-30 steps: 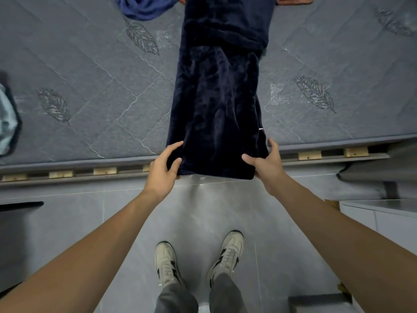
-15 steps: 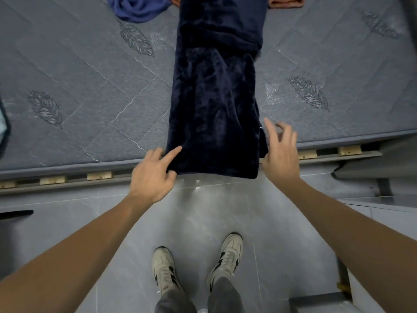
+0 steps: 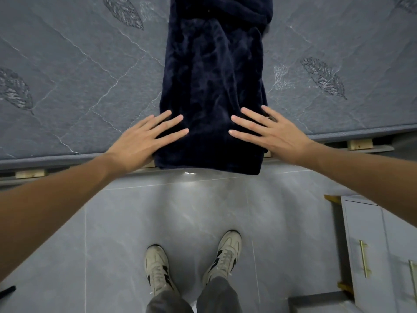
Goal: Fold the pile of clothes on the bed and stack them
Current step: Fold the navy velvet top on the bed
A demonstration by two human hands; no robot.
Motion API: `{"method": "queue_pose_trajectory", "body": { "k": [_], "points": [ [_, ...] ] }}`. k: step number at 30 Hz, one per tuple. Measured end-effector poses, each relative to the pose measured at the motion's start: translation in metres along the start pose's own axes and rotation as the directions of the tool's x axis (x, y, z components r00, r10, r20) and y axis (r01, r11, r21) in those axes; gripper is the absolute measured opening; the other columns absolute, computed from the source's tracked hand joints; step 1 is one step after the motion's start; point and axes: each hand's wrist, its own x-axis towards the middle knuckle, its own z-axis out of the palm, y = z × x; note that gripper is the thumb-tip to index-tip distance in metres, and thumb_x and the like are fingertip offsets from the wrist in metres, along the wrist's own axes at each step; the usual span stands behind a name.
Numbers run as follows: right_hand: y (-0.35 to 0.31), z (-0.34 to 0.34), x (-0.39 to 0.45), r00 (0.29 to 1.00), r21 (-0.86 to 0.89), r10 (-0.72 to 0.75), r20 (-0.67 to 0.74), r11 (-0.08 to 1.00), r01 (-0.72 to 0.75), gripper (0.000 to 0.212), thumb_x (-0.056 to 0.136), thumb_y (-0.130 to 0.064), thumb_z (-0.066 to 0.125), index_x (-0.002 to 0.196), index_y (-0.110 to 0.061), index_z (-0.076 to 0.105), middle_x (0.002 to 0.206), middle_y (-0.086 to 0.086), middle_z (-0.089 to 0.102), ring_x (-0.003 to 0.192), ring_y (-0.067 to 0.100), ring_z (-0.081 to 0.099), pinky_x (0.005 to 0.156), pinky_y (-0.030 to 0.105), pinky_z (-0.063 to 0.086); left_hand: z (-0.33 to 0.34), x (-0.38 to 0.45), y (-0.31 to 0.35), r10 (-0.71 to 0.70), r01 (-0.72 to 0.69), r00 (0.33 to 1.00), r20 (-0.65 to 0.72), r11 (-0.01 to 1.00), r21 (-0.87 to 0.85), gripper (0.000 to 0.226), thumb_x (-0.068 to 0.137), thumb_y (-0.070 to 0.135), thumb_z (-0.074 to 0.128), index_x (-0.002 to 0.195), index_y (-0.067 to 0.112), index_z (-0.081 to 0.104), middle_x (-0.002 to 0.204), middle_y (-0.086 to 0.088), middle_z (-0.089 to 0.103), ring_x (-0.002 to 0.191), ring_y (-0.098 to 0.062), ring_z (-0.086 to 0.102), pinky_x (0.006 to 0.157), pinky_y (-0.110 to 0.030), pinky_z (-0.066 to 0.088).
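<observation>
Grey quilted leaf-stitched mattress [image 3: 79, 86] bears a long dark navy plush garment [image 3: 214, 86], its near end overhanging the bed edge, as flat, spread left hand [image 3: 144, 138] and right hand [image 3: 270, 132] press it.

garment [image 3: 214, 86]: dark navy, plush and velvety, folded into one long narrow strip
pose: flat on the mattress [image 3: 79, 75], running straight away from the hands, with soft creases over its face
near end: hangs just over the mattress edge, between the two hands
left hand [image 3: 144, 138]: lies flat with straight, spread fingers on the strip's left near corner
right hand [image 3: 275, 134]: lies flat with straight, spread fingers on the strip's right near corner
far end: a thicker fold crosses the strip well beyond the fingertips and runs out of view
</observation>
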Motion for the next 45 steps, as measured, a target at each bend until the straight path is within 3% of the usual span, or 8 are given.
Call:
{"method": "queue_pose_trajectory", "body": {
  "k": [6, 12, 16, 20, 24, 27, 33, 45],
  "points": [
    [0.012, -0.003, -0.004, 0.999, 0.075, -0.044, 0.021, 0.996, 0.043, 0.116, 0.074, 0.021, 0.052, 0.167, -0.030, 0.007, 0.176, -0.004, 0.001, 0.162, 0.027, 0.002, 0.127, 0.056, 0.021, -0.004, 0.004, -0.007, 0.016, -0.012, 0.999, 0.032, 0.995, -0.103, 0.116, 0.073, -0.024, 0.045, 0.165, 0.040, 0.019, 0.175, 0.008, 0.011, 0.160, -0.033, 0.017, 0.090, -0.042, 0.057],
    [0.026, -0.017, -0.003, 0.997, 0.401, -0.013, 0.074, 0.916, -0.017, 0.113, 0.066, 0.022, 0.048, 0.164, -0.031, 0.027, 0.173, -0.015, 0.015, 0.162, 0.017, 0.005, 0.128, 0.047, 0.023, -0.014, -0.001, -0.012, -0.066, 0.054, 0.998, -0.019, 0.933, -0.356, 0.113, 0.069, -0.027, 0.053, 0.159, 0.039, 0.040, 0.168, 0.021, 0.029, 0.159, -0.014, 0.020, 0.110, -0.035, 0.046],
    [0.027, -0.031, -0.004, 0.974, 0.707, 0.211, 0.088, 0.675, -0.210, 0.102, 0.062, 0.027, 0.043, 0.148, -0.026, 0.055, 0.163, -0.016, 0.041, 0.157, 0.010, 0.024, 0.110, 0.030, 0.047, -0.028, 0.005, -0.008, -0.338, 0.251, 0.941, -0.001, 0.702, -0.666, 0.081, 0.085, -0.027, 0.051, 0.144, 0.026, 0.063, 0.153, 0.012, 0.052, 0.150, -0.014, 0.042, 0.123, -0.029, 0.034],
    [0.032, -0.040, 0.001, 0.871, 0.824, 0.420, 0.257, 0.376, -0.424, 0.087, 0.077, 0.022, 0.047, 0.146, -0.030, 0.060, 0.157, -0.002, 0.052, 0.146, 0.016, 0.048, 0.119, 0.043, 0.041, -0.047, 0.017, -0.010, -0.510, 0.383, 0.856, 0.082, 0.522, -0.762, 0.050, 0.094, -0.017, 0.050, 0.135, 0.007, 0.068, 0.136, -0.004, 0.066, 0.133, -0.024, 0.060, 0.104, -0.005, 0.038],
    [0.046, -0.045, 0.008, 0.808, 0.849, 0.514, 0.287, 0.254, -0.464, 0.050, 0.089, 0.008, 0.057, 0.131, -0.016, 0.070, 0.123, 0.007, 0.075, 0.121, 0.019, 0.066, 0.103, 0.039, 0.052, -0.073, 0.036, -0.010, -0.586, 0.374, 0.808, 0.067, 0.421, -0.826, 0.072, 0.087, -0.024, 0.043, 0.110, 0.039, 0.069, 0.105, 0.016, 0.076, 0.102, 0.003, 0.065, 0.090, -0.010, 0.046],
    [0.058, -0.047, 0.013, 0.758, 0.874, 0.563, 0.329, 0.121, -0.470, 0.013, 0.094, -0.003, 0.066, 0.096, -0.015, 0.071, 0.094, 0.000, 0.075, 0.095, 0.015, 0.068, 0.086, 0.046, 0.056, -0.081, 0.050, -0.012, -0.645, 0.352, 0.763, 0.032, 0.374, -0.858, 0.073, 0.084, -0.026, 0.041, 0.111, 0.037, 0.067, 0.112, -0.002, 0.075, 0.107, -0.007, 0.065, 0.094, -0.022, 0.050],
    [0.077, -0.047, 0.034, 0.687, 0.925, 0.620, 0.380, -0.227, -0.306, 0.022, 0.097, -0.012, 0.073, 0.080, -0.023, 0.064, 0.077, -0.014, 0.064, 0.077, 0.002, 0.056, 0.072, 0.030, 0.050, -0.078, 0.086, -0.039, -0.743, 0.373, 0.667, 0.062, 0.260, -0.890, 0.055, 0.091, -0.021, 0.042, 0.082, 0.030, 0.061, 0.070, 0.023, 0.065, 0.073, 0.008, 0.056, 0.066, -0.014, 0.047],
    [0.155, -0.049, 0.105, 0.363, 0.914, 0.839, 0.405, -0.360, -0.188, 0.010, 0.105, -0.022, 0.063, 0.108, -0.028, 0.069, 0.095, -0.015, 0.076, 0.091, 0.002, 0.073, 0.065, 0.028, 0.061, -0.086, 0.213, -0.146, -0.773, 0.283, 0.634, -0.023, 0.260, -0.923, 0.019, 0.106, 0.009, 0.051, 0.088, 0.011, 0.054, 0.076, 0.005, 0.053, 0.069, 0.003, 0.038, 0.062, -0.023, 0.038]
  ]
}}
